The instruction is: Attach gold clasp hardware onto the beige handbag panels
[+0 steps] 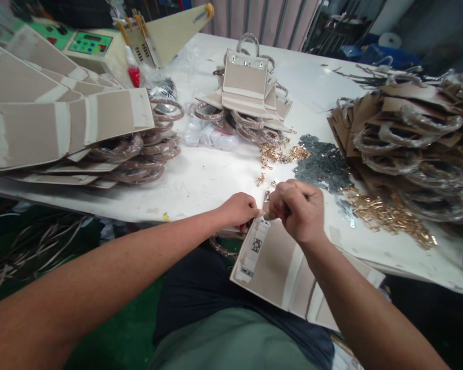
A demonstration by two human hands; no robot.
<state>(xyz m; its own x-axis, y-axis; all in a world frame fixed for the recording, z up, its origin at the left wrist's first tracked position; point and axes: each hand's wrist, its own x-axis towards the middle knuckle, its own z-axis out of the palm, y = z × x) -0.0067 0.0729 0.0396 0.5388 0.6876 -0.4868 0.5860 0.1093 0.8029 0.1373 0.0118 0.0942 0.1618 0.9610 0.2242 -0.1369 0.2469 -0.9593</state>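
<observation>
A beige handbag panel point(272, 257) lies slanted over my lap and the table's front edge, its inner side up. Metal plates point(256, 244) sit in a row along its left edge. My left hand point(239, 210) is closed, thumb and finger pinching the panel's upper left corner. Just right of it my right hand point(298, 208) is curled into a fist close above the same corner. What the right fingers grip is too small and hidden to make out. A brown wrapped bag handle point(224, 247) shows below my left hand.
Gold metal fittings point(275, 154) and a heap of dark metal plates point(322, 163) lie beyond my hands, with more gold fittings point(393, 218) to the right. Stacked bag pieces stand left point(111, 115), at the back point(245, 79) and right point(409, 128). A red-labelled bottle point(133, 69) stands behind.
</observation>
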